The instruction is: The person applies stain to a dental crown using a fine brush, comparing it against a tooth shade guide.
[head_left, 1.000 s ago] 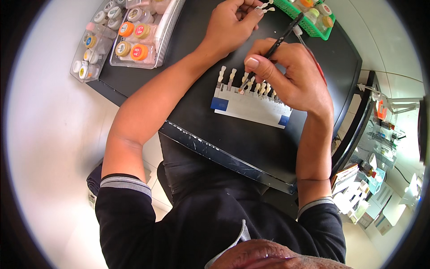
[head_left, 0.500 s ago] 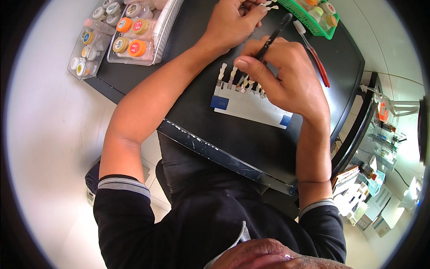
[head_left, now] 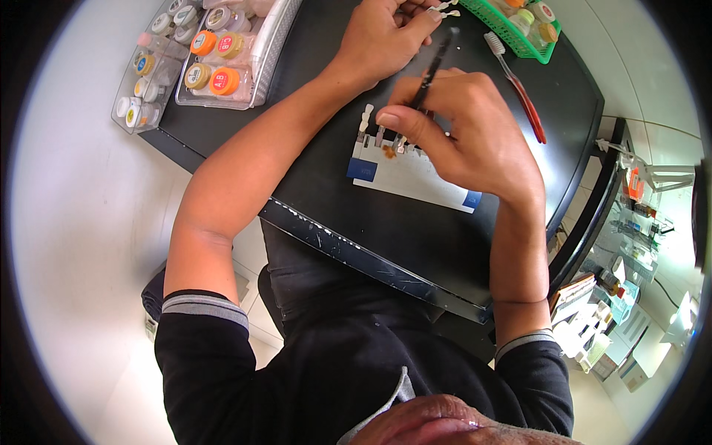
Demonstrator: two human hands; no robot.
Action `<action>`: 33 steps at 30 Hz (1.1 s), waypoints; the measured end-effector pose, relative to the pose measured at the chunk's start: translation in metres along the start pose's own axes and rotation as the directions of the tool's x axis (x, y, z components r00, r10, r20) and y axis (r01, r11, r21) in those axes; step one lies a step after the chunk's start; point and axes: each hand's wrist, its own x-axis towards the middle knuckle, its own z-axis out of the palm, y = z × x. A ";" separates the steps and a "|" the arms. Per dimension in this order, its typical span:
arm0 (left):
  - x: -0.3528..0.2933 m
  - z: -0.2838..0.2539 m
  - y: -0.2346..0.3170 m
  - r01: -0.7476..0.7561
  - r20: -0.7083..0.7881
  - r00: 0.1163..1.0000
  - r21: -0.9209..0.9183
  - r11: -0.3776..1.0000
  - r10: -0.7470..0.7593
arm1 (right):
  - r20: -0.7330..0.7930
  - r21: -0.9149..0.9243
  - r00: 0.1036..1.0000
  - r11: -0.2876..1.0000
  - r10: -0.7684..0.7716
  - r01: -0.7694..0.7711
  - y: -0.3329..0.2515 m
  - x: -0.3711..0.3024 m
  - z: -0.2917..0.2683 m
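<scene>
My right hand pinches a slim black-handled brush. Its brownish bristle tip shows below my thumb, over the upper edge of a dental shade guide; whether it touches cannot be told. That guide is a silvery plate with blue ends, lying on the black table, with tooth-shaped tabs along its far edge. One pale tab stands out at the left end, while my right hand covers several others. Farther off, my left hand is closed on whitish tooth-shaped tabs, their lower part hidden by the fingers.
Clear plastic bins of small capped jars stand at the far left. A green basket with more jars sits far right, beside a red-handled toothbrush. The table's worn front edge runs close to my body.
My right hand has shifted slightly left and nearer to me with the brush, and the brown bristle tip now shows over the shade guide. My left hand stays nearly still.
</scene>
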 end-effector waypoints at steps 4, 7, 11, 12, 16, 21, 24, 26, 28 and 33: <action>0.000 0.000 0.002 -0.036 0.002 0.999 0.017 0.999 0.036 | -0.097 -0.203 0.994 0.979 -0.054 0.034 0.001 0.004 -0.007; -0.001 -0.001 0.004 0.014 -0.001 1.000 0.031 0.999 -0.014 | -0.052 -0.073 0.999 0.997 0.018 -0.021 0.000 0.001 -0.007; 0.002 -0.002 -0.002 -0.064 0.011 0.998 -0.028 0.998 0.064 | -0.059 -0.115 0.997 0.993 -0.043 0.036 0.004 0.003 0.001; 0.002 -0.002 -0.004 -0.064 0.011 0.998 -0.028 0.998 0.064 | -0.068 -0.160 0.997 0.987 -0.042 0.030 0.003 0.004 -0.001; 0.002 0.001 -0.002 -0.040 -0.007 0.999 0.035 0.999 0.041 | -0.017 -0.062 1.000 0.998 0.024 -0.025 0.003 0.002 -0.004; 0.000 -0.001 -0.002 -0.020 0.004 1.000 0.031 0.999 0.020 | -0.042 -0.047 0.997 0.997 0.061 -0.063 0.001 0.001 -0.008; 0.000 -0.002 -0.001 -0.046 0.006 0.999 0.052 0.998 0.046 | -0.012 -0.092 1.000 0.995 0.028 -0.029 0.006 0.002 0.000; 0.000 -0.002 0.000 -0.035 -0.005 0.999 0.058 0.998 0.036 | -0.072 -0.029 0.996 0.998 0.060 -0.063 0.000 0.003 -0.002; 0.000 -0.001 0.002 -0.027 0.000 1.000 0.057 0.998 0.028 | -0.129 0.037 0.987 0.995 0.094 -0.090 0.002 0.003 -0.002; 0.002 0.000 0.000 -0.085 -0.008 0.996 0.056 0.995 0.085 | -0.061 -0.106 0.998 0.994 0.000 -0.006 0.009 0.003 -0.002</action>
